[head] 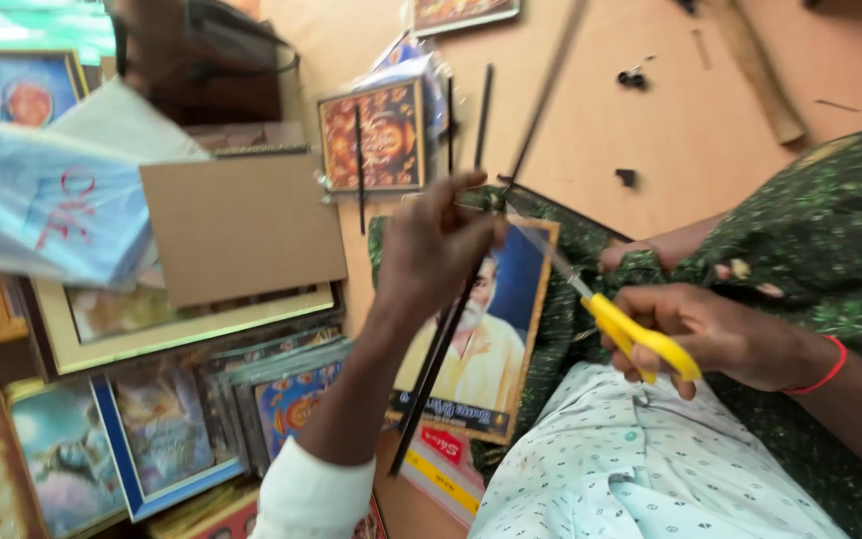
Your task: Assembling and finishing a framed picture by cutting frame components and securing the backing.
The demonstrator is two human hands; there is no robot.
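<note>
My left hand (436, 245) pinches the thin black strip (451, 329) just above the framed portrait (481, 339); my right hand (710, 334) grips the yellow-handled scissors (611, 319), blades meeting the strip. I'd best hold it taut and cut squarely.

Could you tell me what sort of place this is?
Probably a picture-framing workshop: framed pictures stacked on the left, a brown backing board, and thin black strips being cut with yellow-handled scissors.
</note>
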